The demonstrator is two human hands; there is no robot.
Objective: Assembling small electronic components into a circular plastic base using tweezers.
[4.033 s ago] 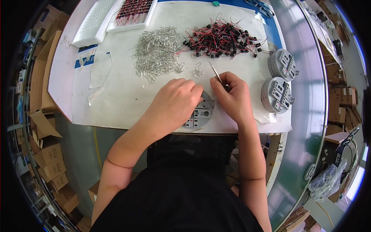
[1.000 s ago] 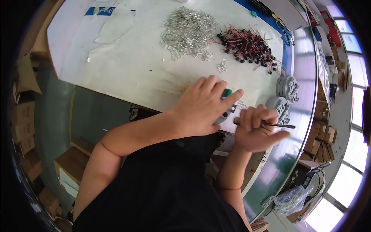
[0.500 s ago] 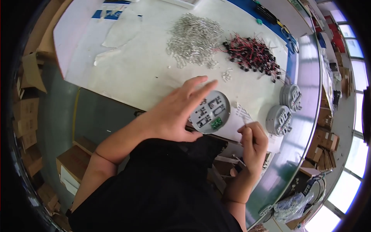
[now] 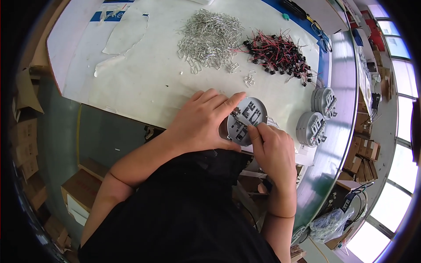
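A round grey plastic housing (image 4: 256, 105) with slotted cut-outs stands tilted at the front edge of the white table. My left hand (image 4: 201, 118) wraps its left side, the thumb below and the forefinger along the upper rim. Over the lower right of the housing, my right hand (image 4: 275, 151) has its thumb and forefinger pinched together at the surface. Whatever lies between those fingertips is hidden, and the hand covers the spot where the green circuit board showed earlier.
Beyond my hands lie a heap of bent clear-silver clips (image 4: 210, 37), a few loose clips (image 4: 249, 78), and a pile of black parts with red wires (image 4: 280, 55). Two grey housings (image 4: 310, 129) (image 4: 323, 103) stand at the right. Cardboard boxes (image 4: 83, 188) sit left of the table.
My right hand has come left and up from beside the housing onto its face. My left hand has closed around the housing's side. The view has shifted slightly.
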